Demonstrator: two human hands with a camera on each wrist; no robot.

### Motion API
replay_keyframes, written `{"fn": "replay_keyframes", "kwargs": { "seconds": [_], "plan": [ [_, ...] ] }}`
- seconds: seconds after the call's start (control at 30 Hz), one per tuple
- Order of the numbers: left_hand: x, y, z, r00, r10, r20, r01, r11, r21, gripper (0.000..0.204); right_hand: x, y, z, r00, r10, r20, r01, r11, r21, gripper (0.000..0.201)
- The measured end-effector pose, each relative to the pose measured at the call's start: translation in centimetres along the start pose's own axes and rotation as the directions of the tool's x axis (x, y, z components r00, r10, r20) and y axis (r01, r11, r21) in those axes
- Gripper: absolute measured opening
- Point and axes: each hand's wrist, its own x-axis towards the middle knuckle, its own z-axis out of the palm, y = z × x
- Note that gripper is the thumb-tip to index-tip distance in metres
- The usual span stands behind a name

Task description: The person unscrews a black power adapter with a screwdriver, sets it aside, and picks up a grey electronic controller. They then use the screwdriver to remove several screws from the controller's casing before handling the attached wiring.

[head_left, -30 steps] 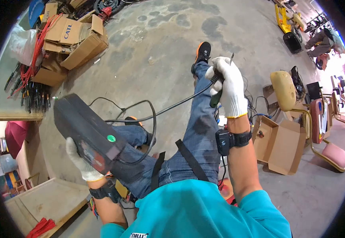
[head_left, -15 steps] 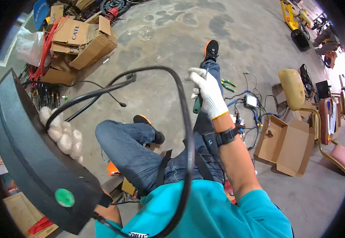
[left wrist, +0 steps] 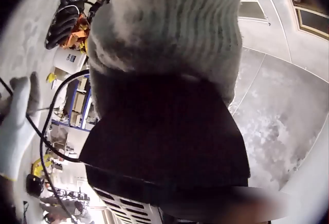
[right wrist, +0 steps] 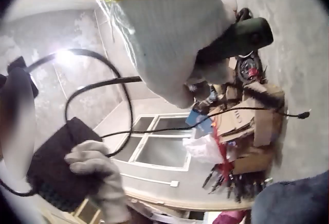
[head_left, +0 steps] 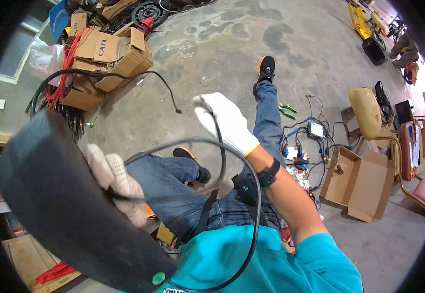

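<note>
My gloved left hand (head_left: 119,183) grips the edge of a big black case (head_left: 70,210), tilted up at the left of the head view. A round green sticker (head_left: 159,278) shows near its lower end. The fingers lie over its side, with a black cable (head_left: 257,205) passing by them and looping across my lap. In the right wrist view, my gloved right hand (right wrist: 169,44) holds a screwdriver by its dark green handle (right wrist: 247,39), and a stretch of cable runs into the same grip. That hand is raised over my legs, apart from the case.
Pliers (head_left: 287,111) and tangled wires around a small lit device (head_left: 315,129) lie on the floor at the right. Beyond them are an open cardboard box (head_left: 359,183) and chairs (head_left: 365,112). Cartons (head_left: 107,53) are piled at upper left, with a wooden tray (head_left: 26,249) below.
The case has been lifted and turned in my left hand, its sticker end swinging down towards my body. My right hand has moved left, bringing the cable with it. The view has shifted slightly.
</note>
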Motion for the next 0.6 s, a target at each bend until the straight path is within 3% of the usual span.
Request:
{"fn": "replay_keyframes", "kwargs": {
  "seconds": [0.07, 0.1, 0.13, 0.2, 0.23, 0.33, 0.37, 0.4, 0.43, 0.47, 0.5, 0.53, 0.57, 0.6],
  "plan": [
    [-1.1, 0.7, -1.6, 0.958, -0.181, 0.224, 0.207, 0.974, -0.097, 0.026, 1.1, 1.4, 0.1, 0.999, -0.002, -0.053, 0.001, 1.000, -0.030, 0.036],
    [-1.4, 0.2, -0.4, 0.995, -0.075, 0.071, 0.070, 0.995, 0.078, 0.041, 1.8, 1.7, 0.0, 0.997, 0.013, -0.078, -0.019, 0.997, -0.069, 0.041],
    [-0.8, -0.2, 1.7, 0.995, -0.071, 0.069, 0.066, 0.995, 0.078, 0.041, 2.3, 2.0, 0.0, 0.994, 0.030, -0.102, -0.040, 0.994, -0.106, 0.045],
    [0.6, -0.4, 6.0, 0.999, 0.023, -0.023, -0.011, 0.903, 0.429, 0.043, 3.1, 3.2, 0.6, 0.998, 0.037, -0.042, -0.039, 0.997, -0.066, 0.056],
    [0.7, -0.1, 6.0, 1.000, 0.027, -0.016, -0.017, 0.902, 0.432, 0.043, 3.6, 3.5, 1.1, 0.998, 0.046, -0.030, -0.048, 0.997, -0.058, 0.060],
    [0.7, 1.0, 5.5, 0.978, -0.195, 0.066, 0.156, 0.911, 0.381, 0.040, 4.8, 3.8, 0.8, 0.997, 0.078, 0.023, -0.076, 0.994, -0.083, 0.073],
    [0.3, 0.5, 5.7, 0.978, -0.196, 0.071, 0.154, 0.910, 0.384, 0.040, 5.4, 3.8, 0.5, 0.978, 0.112, 0.177, -0.121, 0.992, 0.043, 0.069],
    [-0.6, -0.7, 5.8, 0.989, 0.046, -0.138, -0.005, 0.959, 0.284, 0.037, 5.6, 3.8, 0.4, 0.935, 0.123, 0.332, -0.184, 0.970, 0.160, 0.067],
    [-1.3, -1.8, 5.4, 0.897, 0.256, -0.360, -0.186, 0.958, 0.218, 0.034, 5.2, 4.1, 0.9, 0.943, 0.069, 0.326, -0.104, 0.990, 0.092, 0.049],
    [-1.5, -2.3, 3.4, 0.899, 0.251, -0.359, -0.181, 0.959, 0.219, 0.034, 4.6, 4.6, 1.0, 0.944, 0.073, 0.323, -0.108, 0.990, 0.093, 0.049],
    [-1.5, -2.5, -0.2, 0.835, 0.450, -0.318, -0.253, 0.825, 0.505, 0.027, 4.0, 4.8, 0.7, 0.939, 0.077, 0.335, -0.091, 0.996, 0.025, 0.042],
    [-1.7, -2.5, -3.6, 0.751, 0.623, -0.219, -0.284, 0.603, 0.746, 0.024, 3.4, 5.0, 0.4, 0.933, 0.077, 0.351, -0.069, 0.997, -0.037, 0.039],
    [-2.1, -2.3, -5.1, 0.663, 0.745, -0.071, -0.261, 0.320, 0.911, 0.025, 3.3, 3.4, -1.5, 0.862, 0.243, 0.444, -0.318, 0.943, 0.100, 0.038],
    [-2.1, -2.1, -4.1, 0.661, 0.747, -0.075, -0.253, 0.316, 0.914, 0.025, 2.9, 3.1, -2.3, 0.800, 0.309, 0.515, -0.462, 0.864, 0.200, 0.033]
  ]
}}
